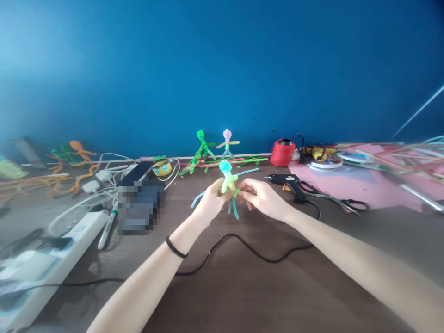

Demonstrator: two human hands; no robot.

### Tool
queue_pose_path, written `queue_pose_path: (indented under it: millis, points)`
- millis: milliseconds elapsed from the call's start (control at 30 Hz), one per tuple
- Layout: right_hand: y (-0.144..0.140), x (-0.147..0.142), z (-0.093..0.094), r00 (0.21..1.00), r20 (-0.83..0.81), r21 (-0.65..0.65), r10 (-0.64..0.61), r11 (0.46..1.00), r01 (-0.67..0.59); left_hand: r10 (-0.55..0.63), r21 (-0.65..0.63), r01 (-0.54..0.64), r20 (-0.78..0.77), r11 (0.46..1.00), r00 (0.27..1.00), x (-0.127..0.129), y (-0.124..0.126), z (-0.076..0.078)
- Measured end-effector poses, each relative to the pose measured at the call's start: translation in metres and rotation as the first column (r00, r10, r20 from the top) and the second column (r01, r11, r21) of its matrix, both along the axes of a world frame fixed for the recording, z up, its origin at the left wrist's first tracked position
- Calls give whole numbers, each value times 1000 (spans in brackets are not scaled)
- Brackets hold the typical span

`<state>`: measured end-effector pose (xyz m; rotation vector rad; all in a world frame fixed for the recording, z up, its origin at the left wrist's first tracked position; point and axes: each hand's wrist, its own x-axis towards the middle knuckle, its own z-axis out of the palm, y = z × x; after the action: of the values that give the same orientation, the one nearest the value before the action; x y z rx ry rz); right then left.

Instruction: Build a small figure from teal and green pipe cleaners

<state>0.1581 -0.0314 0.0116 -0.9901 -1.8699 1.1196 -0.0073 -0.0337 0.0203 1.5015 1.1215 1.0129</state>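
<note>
Between my hands, above the table, is a small pipe cleaner figure [227, 178] with a turquoise coiled head, a yellow-green body and teal legs hanging down. My left hand [212, 199] is closed around its left side, thumb against the body. My right hand [258, 196] pinches the green pipe cleaner end at the figure's right side. A blue pipe cleaner [248, 171] shows behind my hands. Farther back, a green pipe cleaner figure [202, 145] and a pink-headed figure [227, 143] stand near the wall, beside several loose pipe cleaners [243, 161].
A glue gun [289, 184], scissors [335, 199] and a red thread spool [282, 152] lie to the right, near pink paper [378, 189]. Leftward are a power strip [69, 259], a marker [108, 226] and a dark phone-like object [142, 203]. A black cord [243, 240] crosses the table.
</note>
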Motion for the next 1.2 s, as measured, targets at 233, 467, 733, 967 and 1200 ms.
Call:
queue_pose_path:
  millis: [233, 467, 733, 967, 1200]
  points:
    - [-2, 2, -1, 999, 39, 127, -15, 992, 10, -53, -62, 73, 277, 995, 959, -1, 3, -7]
    - [-4, 2, 0, 967, 206, 387, -148, 920, 58, -37, -54, 54, 275, 997, 961, 0, 4, -9]
    - [-6, 1, 0, 913, 321, 531, -252, 846, 46, -38, -39, 48, 221, 998, 975, 3, -1, -2]
    - [-7, 0, -2, 910, 319, 591, -264, 807, 27, 9, 38, -13, 102, 999, 995, 4, -3, 1]
    - [-6, -1, 5, 965, 117, 323, -233, 928, 185, 46, 167, -38, -44, 985, 998, 4, -4, 2]
